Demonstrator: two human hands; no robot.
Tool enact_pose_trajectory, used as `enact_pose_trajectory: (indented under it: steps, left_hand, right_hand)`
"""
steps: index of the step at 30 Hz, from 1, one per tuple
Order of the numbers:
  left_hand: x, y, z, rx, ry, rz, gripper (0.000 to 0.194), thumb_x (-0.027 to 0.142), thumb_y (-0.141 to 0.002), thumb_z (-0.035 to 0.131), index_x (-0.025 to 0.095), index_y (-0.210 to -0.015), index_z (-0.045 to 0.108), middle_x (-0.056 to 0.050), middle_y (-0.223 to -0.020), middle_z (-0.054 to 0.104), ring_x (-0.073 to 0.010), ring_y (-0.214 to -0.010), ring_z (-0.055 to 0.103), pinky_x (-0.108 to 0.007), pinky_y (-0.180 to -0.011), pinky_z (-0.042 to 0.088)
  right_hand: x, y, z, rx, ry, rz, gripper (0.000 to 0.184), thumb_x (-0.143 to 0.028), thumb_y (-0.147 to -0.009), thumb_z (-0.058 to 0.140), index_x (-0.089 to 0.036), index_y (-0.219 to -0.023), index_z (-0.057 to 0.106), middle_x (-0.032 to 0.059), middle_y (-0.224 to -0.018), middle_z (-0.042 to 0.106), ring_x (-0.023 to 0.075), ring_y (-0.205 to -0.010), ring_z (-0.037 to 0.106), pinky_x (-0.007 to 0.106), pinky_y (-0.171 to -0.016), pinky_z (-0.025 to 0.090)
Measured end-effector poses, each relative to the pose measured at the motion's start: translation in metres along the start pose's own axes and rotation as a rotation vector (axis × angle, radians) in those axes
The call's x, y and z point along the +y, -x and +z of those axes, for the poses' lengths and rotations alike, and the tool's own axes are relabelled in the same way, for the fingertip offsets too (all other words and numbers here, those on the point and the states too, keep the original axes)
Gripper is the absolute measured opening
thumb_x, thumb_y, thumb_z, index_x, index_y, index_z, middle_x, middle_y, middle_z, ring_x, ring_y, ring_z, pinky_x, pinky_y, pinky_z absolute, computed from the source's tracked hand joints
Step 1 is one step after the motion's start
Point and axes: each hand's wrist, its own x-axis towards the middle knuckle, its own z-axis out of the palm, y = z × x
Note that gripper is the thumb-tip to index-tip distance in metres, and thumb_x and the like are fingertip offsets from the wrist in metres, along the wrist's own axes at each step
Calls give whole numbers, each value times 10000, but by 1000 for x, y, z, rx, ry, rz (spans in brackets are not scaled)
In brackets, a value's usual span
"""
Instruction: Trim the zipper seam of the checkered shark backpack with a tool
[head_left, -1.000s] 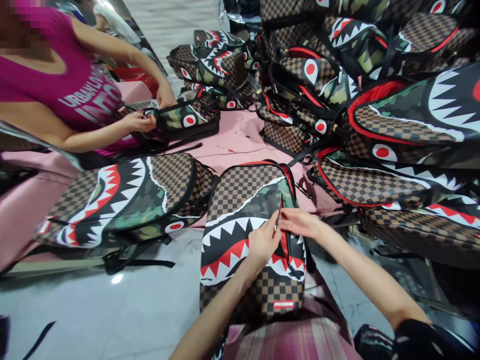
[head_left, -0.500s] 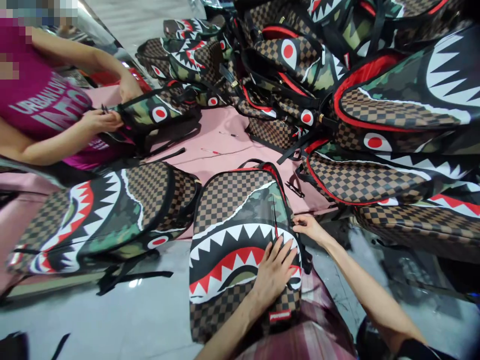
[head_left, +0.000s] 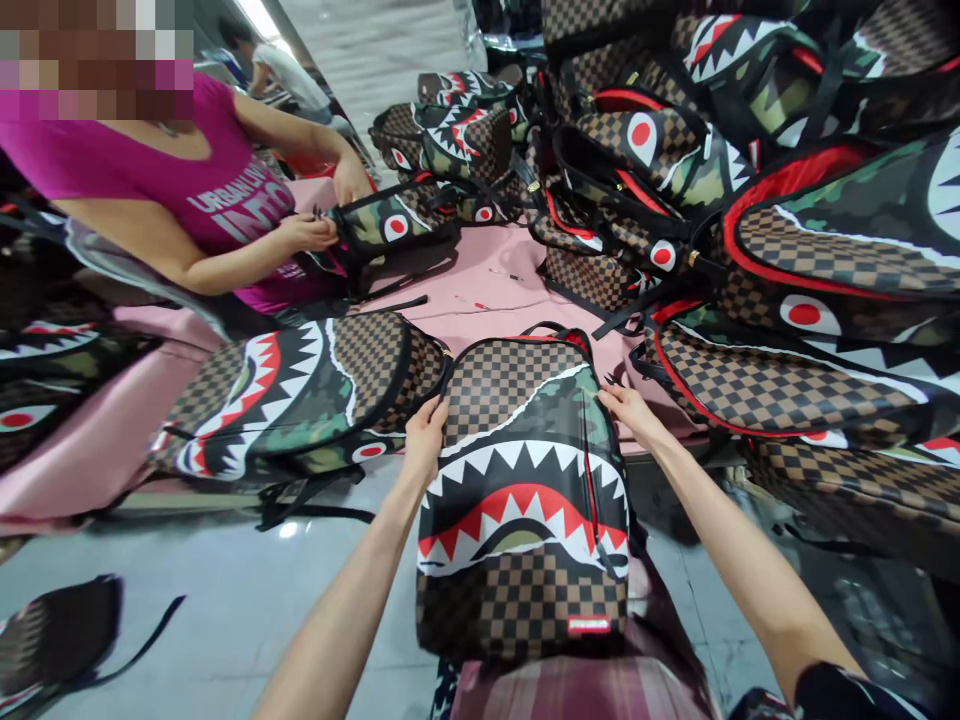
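Note:
A checkered brown backpack [head_left: 517, 500] with a shark-mouth print and camouflage panel lies on my lap, top end away from me. My left hand [head_left: 424, 438] grips its upper left edge, fingers curled round the side. On the upper right edge my right hand [head_left: 628, 408] holds the bag, fingers closed over the rim. A similar backpack [head_left: 300, 395] lies just left of my left hand.
A person in a magenta shirt [head_left: 225, 200] at the left works on a small camouflage bag [head_left: 382, 225] on the pink table [head_left: 495, 285]. A large pile of shark-print backpacks [head_left: 750, 200] fills the right and back. Another bag [head_left: 52, 640] lies on the grey floor [head_left: 225, 600] at lower left.
My left hand left the bag's front and moved to its upper left edge. My right hand shifted up to the upper right edge. Both now hold the backpack by its sides.

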Motion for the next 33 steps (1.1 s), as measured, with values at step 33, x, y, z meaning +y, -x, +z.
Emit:
enact_pose_trajectory:
  steps: [33]
  left_hand:
    - [33, -19, -51, -968, -362, -250, 441, 566, -751, 539, 140, -637, 537, 17, -467, 457, -91, -411, 414, -224, -423, 375]
  right_hand:
    - [-1, 11, 3, 235, 76, 62, 318, -354, -460, 781, -150, -581, 570, -54, -452, 524, 80, -385, 462, 199, -362, 391]
